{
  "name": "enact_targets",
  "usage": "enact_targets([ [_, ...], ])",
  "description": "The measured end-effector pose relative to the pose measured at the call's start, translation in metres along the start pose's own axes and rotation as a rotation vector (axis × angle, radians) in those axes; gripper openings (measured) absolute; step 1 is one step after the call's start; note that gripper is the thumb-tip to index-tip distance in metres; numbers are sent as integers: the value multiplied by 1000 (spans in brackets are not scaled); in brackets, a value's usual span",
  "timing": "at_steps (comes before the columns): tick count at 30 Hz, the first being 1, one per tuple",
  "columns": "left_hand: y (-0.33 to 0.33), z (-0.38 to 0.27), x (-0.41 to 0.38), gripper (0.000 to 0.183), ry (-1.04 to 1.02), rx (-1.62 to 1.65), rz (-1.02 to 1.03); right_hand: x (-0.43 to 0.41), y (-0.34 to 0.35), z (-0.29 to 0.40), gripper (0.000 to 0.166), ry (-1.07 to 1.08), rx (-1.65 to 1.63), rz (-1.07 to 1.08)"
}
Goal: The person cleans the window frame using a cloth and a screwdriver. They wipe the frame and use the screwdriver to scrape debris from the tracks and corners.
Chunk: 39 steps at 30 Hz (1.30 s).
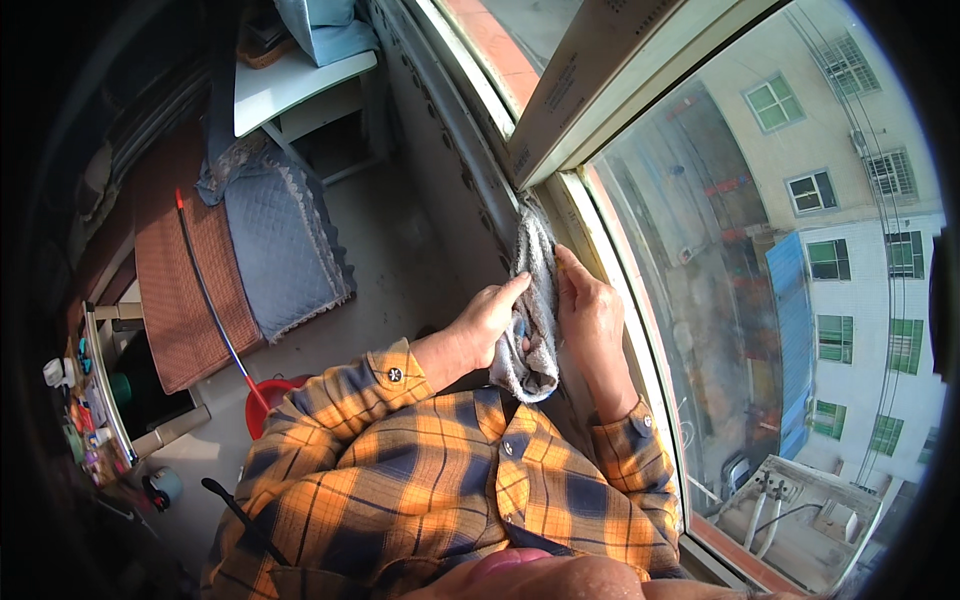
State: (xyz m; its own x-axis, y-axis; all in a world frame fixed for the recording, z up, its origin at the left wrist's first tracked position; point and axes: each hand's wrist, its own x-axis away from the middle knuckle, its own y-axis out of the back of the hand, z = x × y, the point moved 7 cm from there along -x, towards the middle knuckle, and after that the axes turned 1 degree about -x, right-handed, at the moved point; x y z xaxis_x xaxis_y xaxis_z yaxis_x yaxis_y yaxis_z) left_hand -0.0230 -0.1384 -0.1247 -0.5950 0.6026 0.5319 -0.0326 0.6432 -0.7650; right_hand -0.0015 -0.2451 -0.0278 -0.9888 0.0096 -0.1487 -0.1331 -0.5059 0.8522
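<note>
A grey, damp-looking cloth [536, 300] hangs bunched between my hands, just in front of my plaid shirt. My left hand [491, 319] grips its left side, thumb on top, with a fingertip showing through a fold. At the cloth's right edge, my right hand [589, 304] has thumb and index finger pinched together near the window frame; a small yellowish bit shows at the fingertips, too small to name. The cloth's far end touches the corner where the window track [480, 142] meets the upright frame post [585, 82].
The window pane [720, 300] is close on my right. At left are a bed with a brown mat [187, 277] and blue quilted cover [277, 240], a white table [300, 86], a red basin [262, 401] with a long pole [210, 300], and a cluttered shelf [90, 420].
</note>
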Motion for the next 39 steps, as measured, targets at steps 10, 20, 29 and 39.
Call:
enact_targets([
  [10, 1, -9, 5, 30, -104, -163, -29, -3, -12, -1, 50, 170, -27, 26],
  [20, 5, -33, 6, 28, -207, -303, -68, -13, -23, 2, 52, 239, 87, 3],
  [29, 32, -61, -22, 35, -358, -611, -195, -38, -50, 25, 54, 121, 323, 187],
  [39, 3, 7, 8, 40, -354, -1280, -68, 37, -7, 5, 41, 69, 299, 180],
])
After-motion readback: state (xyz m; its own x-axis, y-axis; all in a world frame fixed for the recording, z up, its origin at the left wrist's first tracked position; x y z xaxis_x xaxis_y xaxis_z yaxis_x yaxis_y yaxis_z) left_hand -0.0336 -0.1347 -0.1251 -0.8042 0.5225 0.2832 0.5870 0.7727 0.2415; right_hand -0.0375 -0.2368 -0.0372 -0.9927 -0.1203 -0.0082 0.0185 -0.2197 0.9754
